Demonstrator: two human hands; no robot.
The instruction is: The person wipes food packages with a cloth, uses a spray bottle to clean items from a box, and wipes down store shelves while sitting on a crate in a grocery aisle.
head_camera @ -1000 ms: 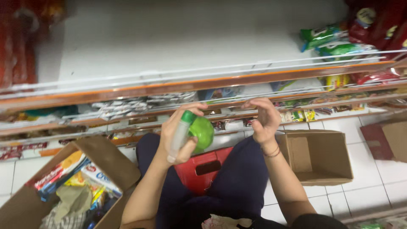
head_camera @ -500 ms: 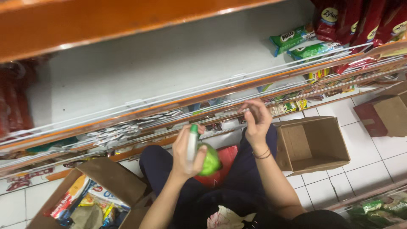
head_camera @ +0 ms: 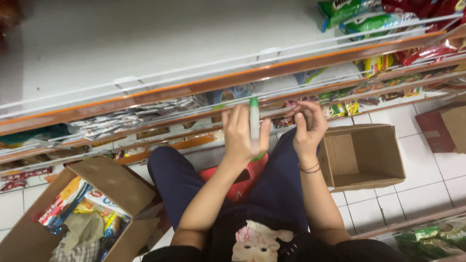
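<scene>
Shop shelves [head_camera: 204,87] edged in orange ran above a white tiled floor. From the head view, the left hand [head_camera: 240,138] gripped a green-capped tube [head_camera: 254,123] upright; the right hand [head_camera: 310,127] hovered just beside, fingers curled, holding nothing.

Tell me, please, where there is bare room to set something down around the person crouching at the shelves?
The top shelf is bare from its left end to the green packets. The open cardboard box beside the right hand is empty. Lower shelves are packed, and the box at the left is full. The left hand holds a green-capped tube.
</scene>
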